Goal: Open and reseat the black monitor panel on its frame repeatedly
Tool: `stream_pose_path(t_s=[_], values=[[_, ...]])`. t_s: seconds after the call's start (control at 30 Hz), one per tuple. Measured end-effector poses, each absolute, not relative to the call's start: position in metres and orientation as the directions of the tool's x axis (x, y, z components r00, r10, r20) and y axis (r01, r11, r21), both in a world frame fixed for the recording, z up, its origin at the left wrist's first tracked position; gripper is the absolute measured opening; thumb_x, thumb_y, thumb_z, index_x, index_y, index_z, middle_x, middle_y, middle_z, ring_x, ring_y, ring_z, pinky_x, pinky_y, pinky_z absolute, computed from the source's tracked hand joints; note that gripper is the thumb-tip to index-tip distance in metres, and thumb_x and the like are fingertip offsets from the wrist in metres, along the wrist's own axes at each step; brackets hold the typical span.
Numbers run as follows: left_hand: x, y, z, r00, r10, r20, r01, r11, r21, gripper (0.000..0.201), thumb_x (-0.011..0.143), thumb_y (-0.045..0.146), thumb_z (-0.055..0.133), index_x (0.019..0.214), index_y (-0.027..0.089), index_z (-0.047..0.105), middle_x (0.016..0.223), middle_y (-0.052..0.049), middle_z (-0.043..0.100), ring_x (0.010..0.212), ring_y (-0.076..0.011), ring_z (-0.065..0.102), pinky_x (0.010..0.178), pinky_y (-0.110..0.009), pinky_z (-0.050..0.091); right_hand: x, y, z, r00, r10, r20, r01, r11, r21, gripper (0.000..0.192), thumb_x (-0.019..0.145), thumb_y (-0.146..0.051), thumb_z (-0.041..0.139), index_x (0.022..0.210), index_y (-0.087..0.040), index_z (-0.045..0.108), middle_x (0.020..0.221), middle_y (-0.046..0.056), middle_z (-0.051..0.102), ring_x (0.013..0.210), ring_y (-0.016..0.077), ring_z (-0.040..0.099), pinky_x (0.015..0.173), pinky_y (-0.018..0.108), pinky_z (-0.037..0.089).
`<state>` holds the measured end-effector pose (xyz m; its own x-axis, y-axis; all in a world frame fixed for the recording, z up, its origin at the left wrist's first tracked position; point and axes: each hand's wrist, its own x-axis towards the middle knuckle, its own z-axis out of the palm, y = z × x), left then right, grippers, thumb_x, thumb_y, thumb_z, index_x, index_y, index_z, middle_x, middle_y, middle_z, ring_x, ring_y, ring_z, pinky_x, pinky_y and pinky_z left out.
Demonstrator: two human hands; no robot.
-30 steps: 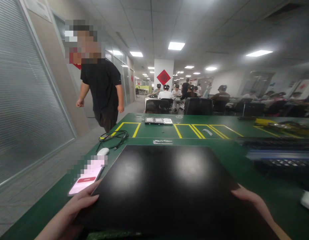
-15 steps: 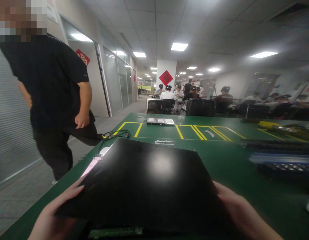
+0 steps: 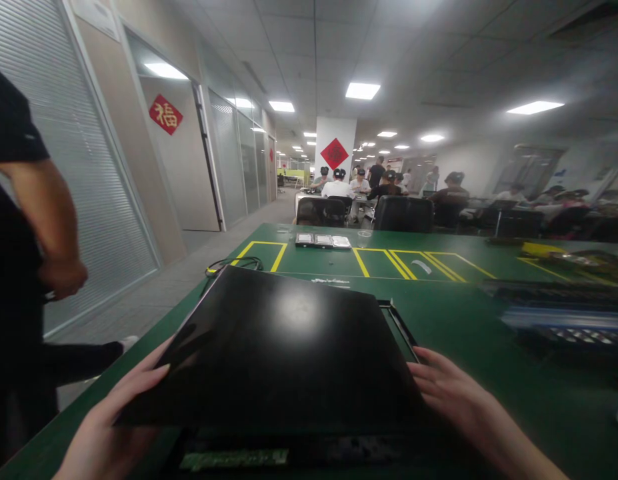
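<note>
left hand under black panel edge, fingers clamped | right hand fingers clamped opposite, keeping it level above worktop

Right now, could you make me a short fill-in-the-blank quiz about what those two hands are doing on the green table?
1. The left hand and the right hand grip a flat panel whose colour is ____.
2. The panel's far edge is tilted ____, above the base under it.
3. The table is marked with lines of ____ tape.
4. A person in a black shirt stands on the ____ side.

Missing words: black; up; yellow; left
</note>
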<state>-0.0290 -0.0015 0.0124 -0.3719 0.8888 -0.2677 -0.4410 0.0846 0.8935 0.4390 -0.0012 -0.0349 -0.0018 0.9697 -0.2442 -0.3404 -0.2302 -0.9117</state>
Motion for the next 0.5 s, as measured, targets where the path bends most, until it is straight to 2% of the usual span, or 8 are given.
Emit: stream_pose_path(t_s=[0.1, 0.23, 0.33, 0.4, 0.5], values=[[-0.026, -0.002, 0.015, -0.34, 0.876, -0.343, -0.495, 0.143, 0.857, 0.077, 0.069, 0.035, 0.075, 0.143, 0.026, 0.056, 0.117, 0.0, 0.079, 0.123, -0.0328, 0.062, 0.109, -0.039, 0.044, 0.439, -0.002, -0.032, 0.045, 0.967, -0.25, -0.297, -0.226, -0.928, 0.058, 0.069, -0.031, 0.069, 0.127, -0.026, 0.063, 0.125, 0.014, 0.07, 0.114, 0.0326, 0.066, 0.101, 0.05, 0.044], [-0.02, -0.003, 0.015, -0.326, 0.882, -0.341, -0.464, 0.165, 0.87, 0.074, 0.07, 0.036, 0.076, 0.14, 0.028, 0.058, 0.121, 0.001, 0.077, 0.126, -0.0318, 0.061, 0.104, -0.037, 0.049, 0.445, 0.0, -0.032, 0.069, 0.963, -0.259, -0.252, -0.234, -0.939, 0.059, 0.069, -0.032, 0.071, 0.126, -0.026, 0.062, 0.125, 0.013, 0.071, 0.117, 0.0323, 0.064, 0.1, 0.047, 0.045], [-0.013, -0.003, 0.013, -0.365, 0.855, -0.368, -0.478, 0.167, 0.862, 0.08, 0.062, 0.036, 0.082, 0.138, 0.027, 0.061, 0.119, 0.002, 0.078, 0.129, -0.0326, 0.058, 0.104, -0.036, 0.049, 0.447, 0.002, -0.032, 0.12, 0.961, -0.25, -0.194, -0.224, -0.955, 0.057, 0.069, -0.035, 0.073, 0.123, -0.025, 0.063, 0.122, 0.013, 0.072, 0.115, 0.0322, 0.065, 0.097, 0.045, 0.047], [-0.01, -0.002, 0.01, -0.371, 0.852, -0.37, -0.489, 0.16, 0.857, 0.085, 0.056, 0.037, 0.086, 0.137, 0.028, 0.062, 0.115, 0.002, 0.079, 0.127, -0.0358, 0.059, 0.101, -0.04, 0.052, 0.446, 0.003, -0.031, 0.166, 0.957, -0.238, -0.154, -0.213, -0.965, 0.055, 0.067, -0.036, 0.073, 0.12, -0.024, 0.064, 0.119, 0.013, 0.073, 0.112, 0.0316, 0.066, 0.094, 0.043, 0.048], [-0.008, 0.0, 0.004, -0.311, 0.891, -0.33, -0.47, 0.157, 0.868, 0.083, 0.057, 0.039, 0.087, 0.136, 0.03, 0.064, 0.114, 0.001, 0.079, 0.12, -0.037, 0.064, 0.094, -0.04, 0.057, 0.444, 0.002, -0.027, 0.236, 0.948, -0.215, -0.096, -0.198, -0.976, 0.053, 0.065, -0.037, 0.074, 0.116, -0.023, 0.066, 0.115, 0.012, 0.075, 0.107, 0.0301, 0.067, 0.087, 0.039, 0.049]])
